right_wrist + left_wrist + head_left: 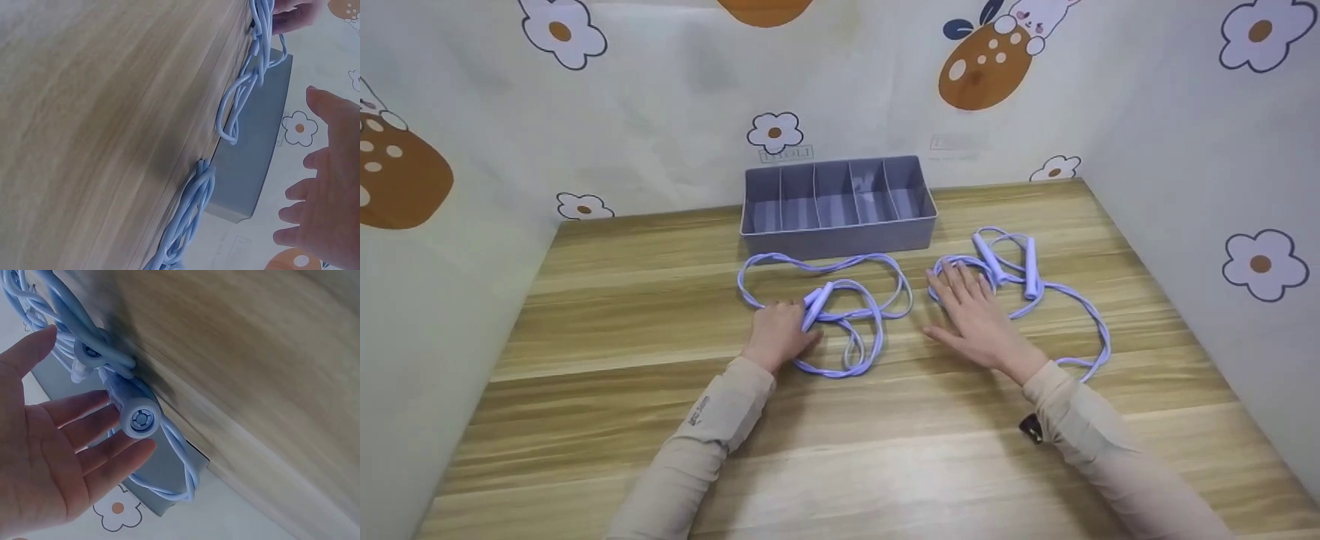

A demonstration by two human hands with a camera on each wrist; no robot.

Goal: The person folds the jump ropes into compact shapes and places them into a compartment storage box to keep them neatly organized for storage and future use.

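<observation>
Two lavender jump ropes lie on the table in the head view. My left hand [780, 330] is at the handles [819, 298] of the left jump rope [880, 330], whose cord spreads in loose loops. In the left wrist view the fingers [93, 430] reach out loosely beside a round handle end [140, 418], the thumb apart from it. Over the coil of the right jump rope [1105, 337], my right hand [979, 322] spreads its fingers, covering part of the cord. Just beyond it lie that rope's two handles [1031, 268]. The right wrist view shows the right hand [332, 197] above the cord, holding nothing.
A grey box [840, 241] with several compartments stands behind the ropes, near the back wall. Patterned sheets [675, 112] with flowers and rabbits enclose the wooden table [607, 300] at the back and sides. A small black object [1031, 428] is at the right sleeve.
</observation>
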